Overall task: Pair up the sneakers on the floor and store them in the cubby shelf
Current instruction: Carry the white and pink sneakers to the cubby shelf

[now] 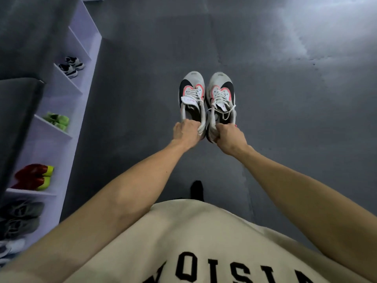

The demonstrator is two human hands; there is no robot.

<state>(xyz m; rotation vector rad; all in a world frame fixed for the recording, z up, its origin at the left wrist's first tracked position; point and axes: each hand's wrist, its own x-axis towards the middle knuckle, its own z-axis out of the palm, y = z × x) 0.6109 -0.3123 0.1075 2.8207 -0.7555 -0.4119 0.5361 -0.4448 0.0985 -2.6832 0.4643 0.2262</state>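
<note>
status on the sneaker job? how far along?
Done: the cubby shelf already holds black-and-white, green, red-and-yellow and grey pairs. In hand: the white pair, left hand on one sneaker, right hand on the other. Left: shelving it; no loose sneakers visible on the floor.

Centre of frame: your left hand (186,132) grips the heel of the left sneaker (191,99); your right hand (230,139) grips the heel of the right sneaker (221,99). Both shoes are side by side, toes pointing away, above the grey floor (285,119). Left edge: the shelf (81,111) holds a black-and-white pair (71,66), a green pair (58,120), a red pair (33,177) and a grey pair (20,218).
</note>
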